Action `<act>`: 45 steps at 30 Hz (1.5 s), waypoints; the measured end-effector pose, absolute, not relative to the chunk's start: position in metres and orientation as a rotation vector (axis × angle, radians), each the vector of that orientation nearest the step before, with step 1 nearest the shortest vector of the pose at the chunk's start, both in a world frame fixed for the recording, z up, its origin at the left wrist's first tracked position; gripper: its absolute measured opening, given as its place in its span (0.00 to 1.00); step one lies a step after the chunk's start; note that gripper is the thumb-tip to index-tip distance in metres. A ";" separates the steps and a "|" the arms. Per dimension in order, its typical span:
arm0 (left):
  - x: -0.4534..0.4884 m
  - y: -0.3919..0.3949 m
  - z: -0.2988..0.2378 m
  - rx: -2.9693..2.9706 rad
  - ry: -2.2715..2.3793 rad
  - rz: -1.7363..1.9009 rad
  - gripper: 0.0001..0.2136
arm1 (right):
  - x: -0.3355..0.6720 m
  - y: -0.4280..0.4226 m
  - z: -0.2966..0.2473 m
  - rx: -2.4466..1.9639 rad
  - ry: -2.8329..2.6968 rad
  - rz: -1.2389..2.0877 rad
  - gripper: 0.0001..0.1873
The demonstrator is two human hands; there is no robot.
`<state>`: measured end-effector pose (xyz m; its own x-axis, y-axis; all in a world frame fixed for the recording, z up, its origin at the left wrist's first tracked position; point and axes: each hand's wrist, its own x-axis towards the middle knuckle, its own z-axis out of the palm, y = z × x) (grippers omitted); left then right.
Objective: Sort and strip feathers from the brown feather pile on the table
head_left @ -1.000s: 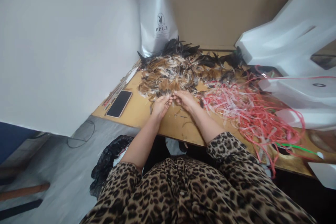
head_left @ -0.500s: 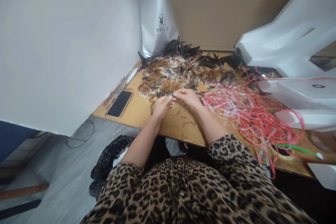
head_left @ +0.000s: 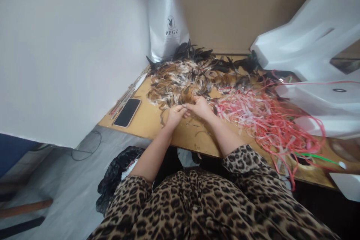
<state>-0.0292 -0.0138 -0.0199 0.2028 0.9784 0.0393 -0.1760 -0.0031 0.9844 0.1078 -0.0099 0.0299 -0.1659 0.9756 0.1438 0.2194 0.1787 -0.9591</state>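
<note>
My left hand and my right hand meet over the front of the table, thumbs and fingertips pinched together. A brown feather stands up from between the fingers of both hands; its lower end is hidden by them. Just beyond my hands spreads a large heap of feathers, brown and cream in front, with long black ones along the back. A few loose feather bits lie on the wood close to my right wrist.
A tangle of red and white strips covers the right side of the wooden table. Left lies a phone. A silver-white bag stands at the back. White machine bodies are at right, a black plastic bag below.
My right hand has turned and closed in on my left, its fingers now reaching farther forward beside the feather. The view has shifted slightly.
</note>
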 end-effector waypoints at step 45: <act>-0.029 -0.024 -0.006 0.586 0.637 1.154 0.04 | 0.105 -0.028 0.033 -1.328 -2.191 -0.013 0.20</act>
<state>-0.0290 -0.0239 -0.0065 0.2720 0.9498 -0.1548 -0.6365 0.2982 0.7112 0.1048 -0.0285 0.0333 -0.3429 0.8115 0.4732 0.8171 0.5062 -0.2760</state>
